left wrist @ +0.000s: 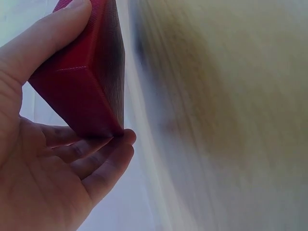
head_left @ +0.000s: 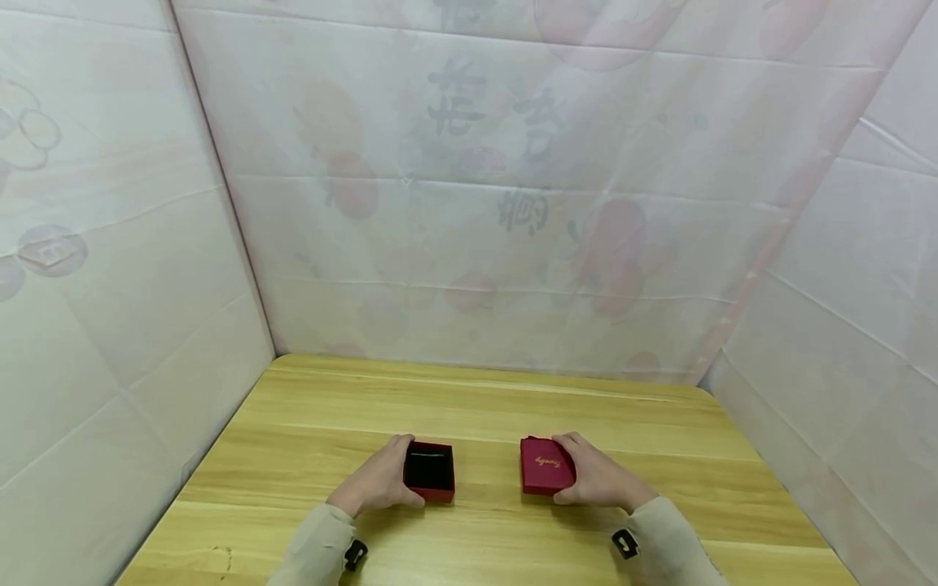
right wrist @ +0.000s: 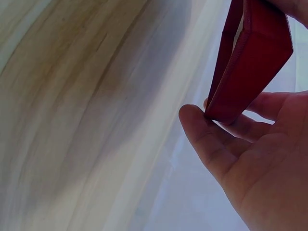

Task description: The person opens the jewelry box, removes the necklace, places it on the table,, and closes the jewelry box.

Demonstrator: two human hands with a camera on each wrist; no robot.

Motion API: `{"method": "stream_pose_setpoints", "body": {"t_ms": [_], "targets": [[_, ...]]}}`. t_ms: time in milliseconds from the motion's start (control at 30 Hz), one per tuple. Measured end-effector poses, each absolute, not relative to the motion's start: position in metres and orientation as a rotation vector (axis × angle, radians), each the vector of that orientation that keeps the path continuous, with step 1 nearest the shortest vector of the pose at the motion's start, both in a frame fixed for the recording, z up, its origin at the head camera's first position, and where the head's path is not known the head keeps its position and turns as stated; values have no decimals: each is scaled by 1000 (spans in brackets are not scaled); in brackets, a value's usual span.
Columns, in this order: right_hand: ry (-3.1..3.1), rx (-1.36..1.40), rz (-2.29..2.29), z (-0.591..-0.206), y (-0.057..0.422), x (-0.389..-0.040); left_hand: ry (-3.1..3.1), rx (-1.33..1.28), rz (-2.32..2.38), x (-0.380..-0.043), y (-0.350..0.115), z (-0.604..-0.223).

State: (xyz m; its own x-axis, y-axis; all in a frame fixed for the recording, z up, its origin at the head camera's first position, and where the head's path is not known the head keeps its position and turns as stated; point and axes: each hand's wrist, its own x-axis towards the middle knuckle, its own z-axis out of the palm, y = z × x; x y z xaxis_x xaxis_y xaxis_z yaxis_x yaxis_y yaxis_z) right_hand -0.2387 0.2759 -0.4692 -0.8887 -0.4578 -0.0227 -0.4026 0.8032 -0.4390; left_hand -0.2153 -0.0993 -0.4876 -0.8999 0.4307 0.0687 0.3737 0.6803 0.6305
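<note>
We pinch the open red box with our left hand and the red lid with our right hand — each from its outer side, the two apart, side by side over the wooden table, box opening up, lid hollow down.

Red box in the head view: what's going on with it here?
A person has the box in two separate parts, one in each of their hands. The left hand holds the red box, open side up with its black lining showing. The right hand holds the red lid, gold lettering facing up. Both parts appear raised above the wooden table, side by side with a gap between them.
</note>
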Motion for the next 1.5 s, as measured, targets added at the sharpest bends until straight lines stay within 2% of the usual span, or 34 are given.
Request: {"method": "stream_pose_setpoints", "body": {"t_ms": [1500], "targets": [[2806, -650, -600, -485, 286, -240, 2798, 636, 922, -216, -104, -491]]}}
